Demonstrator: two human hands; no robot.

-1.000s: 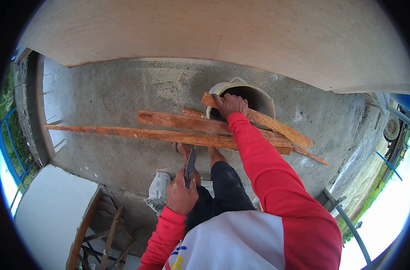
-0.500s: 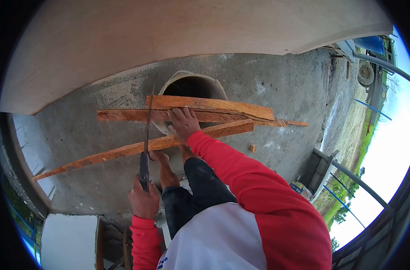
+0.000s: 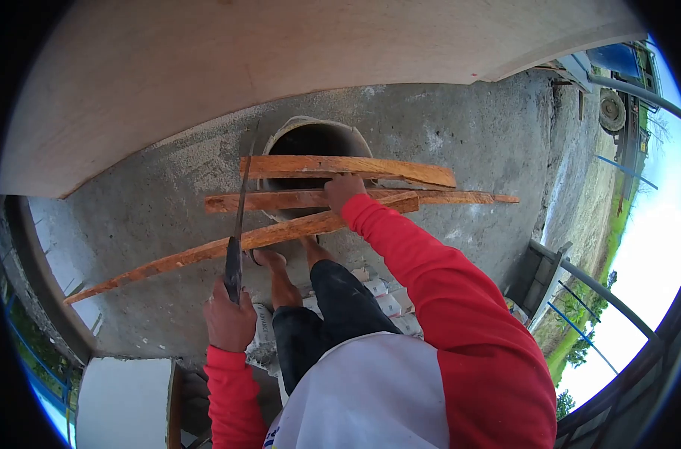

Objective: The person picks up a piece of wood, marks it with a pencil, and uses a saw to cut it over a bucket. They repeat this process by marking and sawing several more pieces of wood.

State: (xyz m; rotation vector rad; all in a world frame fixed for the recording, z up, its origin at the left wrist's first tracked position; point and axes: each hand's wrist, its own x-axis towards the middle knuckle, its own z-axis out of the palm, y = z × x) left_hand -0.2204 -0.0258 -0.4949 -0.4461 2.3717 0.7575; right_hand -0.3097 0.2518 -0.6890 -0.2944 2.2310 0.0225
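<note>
My left hand (image 3: 230,320) is closed round the dark handle of a handsaw (image 3: 239,217). The saw's narrow blade points away from me and crosses the left parts of the wood. My right hand (image 3: 344,191) grips the middle strip of reddish-brown wood (image 3: 273,200), its fingers over the far edge. Beyond it, another wooden strip (image 3: 400,170) lies across a round bucket (image 3: 361,138) with a dark inside. A longer wooden strip (image 3: 153,260) slants nearer to me, its right end by the middle strip and its left end low at the left.
A pale panel (image 3: 318,52) stands along the far side of the concrete floor (image 3: 475,135). Several printed bags (image 3: 389,305) lie behind my legs. A white board (image 3: 123,400) is at lower left, hollow blocks (image 3: 538,280) at right, and a vehicle wheel (image 3: 612,110) farther off.
My right hand has moved right, and the middle strip has slid right with it, opening a gap from the far strip. The saw stays in my left hand, slightly lower and to the left.
</note>
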